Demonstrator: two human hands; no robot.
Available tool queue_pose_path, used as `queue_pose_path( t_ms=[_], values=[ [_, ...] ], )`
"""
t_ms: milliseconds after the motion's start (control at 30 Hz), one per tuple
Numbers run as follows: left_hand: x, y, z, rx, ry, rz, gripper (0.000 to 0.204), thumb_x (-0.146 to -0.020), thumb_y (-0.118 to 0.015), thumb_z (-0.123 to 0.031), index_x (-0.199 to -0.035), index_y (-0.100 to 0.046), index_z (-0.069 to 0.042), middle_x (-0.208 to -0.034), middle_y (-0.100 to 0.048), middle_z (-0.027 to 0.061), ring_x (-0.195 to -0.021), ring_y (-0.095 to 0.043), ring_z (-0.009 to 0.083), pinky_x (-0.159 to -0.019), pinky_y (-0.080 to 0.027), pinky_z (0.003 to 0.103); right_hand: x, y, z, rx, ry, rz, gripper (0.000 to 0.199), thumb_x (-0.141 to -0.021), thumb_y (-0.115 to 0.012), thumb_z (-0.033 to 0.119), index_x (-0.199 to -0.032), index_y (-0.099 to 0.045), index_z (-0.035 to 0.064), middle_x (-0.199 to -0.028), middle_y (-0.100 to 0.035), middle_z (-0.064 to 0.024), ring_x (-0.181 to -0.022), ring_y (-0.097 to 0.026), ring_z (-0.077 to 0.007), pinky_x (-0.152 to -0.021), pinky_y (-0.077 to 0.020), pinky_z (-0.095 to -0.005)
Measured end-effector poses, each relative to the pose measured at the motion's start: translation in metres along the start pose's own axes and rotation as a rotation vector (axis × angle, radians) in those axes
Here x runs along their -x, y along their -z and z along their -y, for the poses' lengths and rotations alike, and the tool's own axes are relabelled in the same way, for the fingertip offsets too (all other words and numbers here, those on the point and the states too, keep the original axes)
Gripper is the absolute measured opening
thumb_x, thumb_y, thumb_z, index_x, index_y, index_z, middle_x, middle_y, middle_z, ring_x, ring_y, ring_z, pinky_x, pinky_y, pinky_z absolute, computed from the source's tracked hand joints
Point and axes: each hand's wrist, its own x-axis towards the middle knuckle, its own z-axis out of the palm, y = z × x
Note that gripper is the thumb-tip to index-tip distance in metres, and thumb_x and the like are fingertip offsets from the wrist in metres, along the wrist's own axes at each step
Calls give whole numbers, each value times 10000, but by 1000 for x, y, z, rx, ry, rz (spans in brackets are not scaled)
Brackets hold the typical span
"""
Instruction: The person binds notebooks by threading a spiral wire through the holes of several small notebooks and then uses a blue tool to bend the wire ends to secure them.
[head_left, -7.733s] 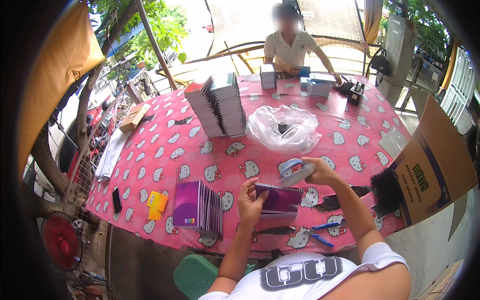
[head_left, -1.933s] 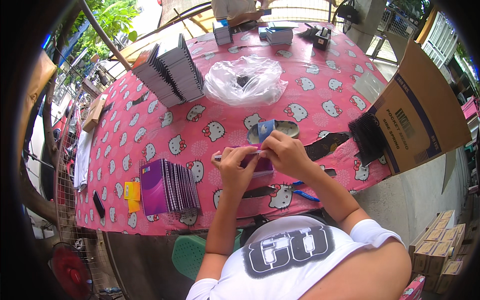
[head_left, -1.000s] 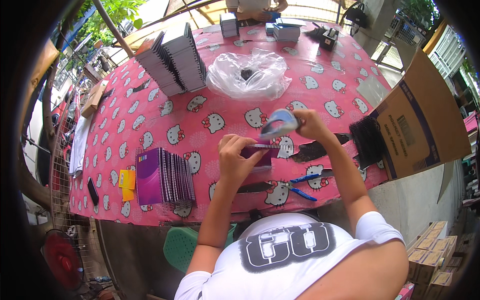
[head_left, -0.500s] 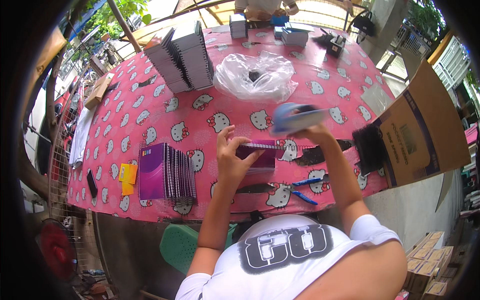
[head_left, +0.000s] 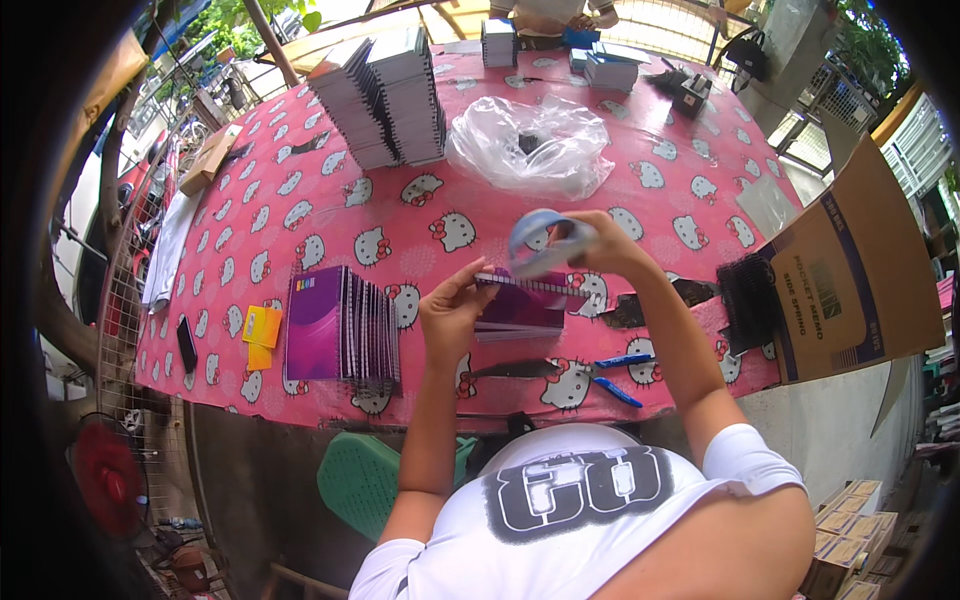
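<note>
My left hand point(head_left: 450, 312) is closed in a pinch on the left end of a purple notebook point(head_left: 535, 297), whose spine edge faces up. A wire coil point(head_left: 583, 294) runs along that edge and sticks out past its right end. More of the notebook block point(head_left: 518, 325) lies just below. Over it, my right hand point(head_left: 607, 243) is closed on a light-blue, ring-shaped tool point(head_left: 522, 248), slightly blurred; its exact kind cannot be made out. Blue-handled pliers point(head_left: 618, 384) lie to the right, near the front edge.
A row of purple spiral notebooks point(head_left: 318, 325) stands at left, beside yellow packets point(head_left: 262, 325) and a phone point(head_left: 187, 344). Behind are tall notebook stacks point(head_left: 408, 100) and a plastic bag point(head_left: 540, 150). A cardboard box point(head_left: 850, 270) with black coils point(head_left: 750, 300) stands right. Someone sits opposite.
My right hand has brought the light-blue tool leftward, closer to my left hand and over the notebook. The left hand keeps its pinch. The view has shifted slightly.
</note>
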Motion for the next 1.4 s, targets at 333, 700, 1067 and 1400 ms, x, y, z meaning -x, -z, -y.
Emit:
queue_pose_path(
  t_ms=[333,700,1067,1400],
  values=[
    [-5,0,3,222,25,58,325,-773,-680,119,-1072,-680,-9,-991,-684,83,-872,-634,110,-721,-536,229,65,19,-64,752,-123,-373,369,-737,-659,115,-1093,-635,22,-1055,-646,-191,-975,-617,-359,-808,-495,-425],
    [-2,-6,17,188,-81,33,381,-737,-681,157,-1076,-688,-18,-985,-680,97,-869,-629,133,-772,-532,266,0,-50,111,706,-72,335,363,-732,-694,298,-942,-656,4,-888,-659,-191,-904,-634,-361,-766,-503,-432],
    [1,-10,9,95,-38,33,348,-732,-688,151,-1038,-701,-13,-953,-684,82,-869,-628,128,-806,-514,252,-16,-56,118,919,-225,546,408,-741,-710,303,-1012,-644,6,-951,-668,-177,-929,-631,-352,-797,-500,-445],
    [2,-18,8,121,-121,17,266,-772,-710,88,-1001,-614,-7,-1001,-647,89,-880,-615,130,-784,-518,261,169,-76,37,722,-91,-70,494,-781,-714,260,-1171,-533,18,-1137,-546,-163,-1105,-509,-362,-939,-395,-463]
  ],
)
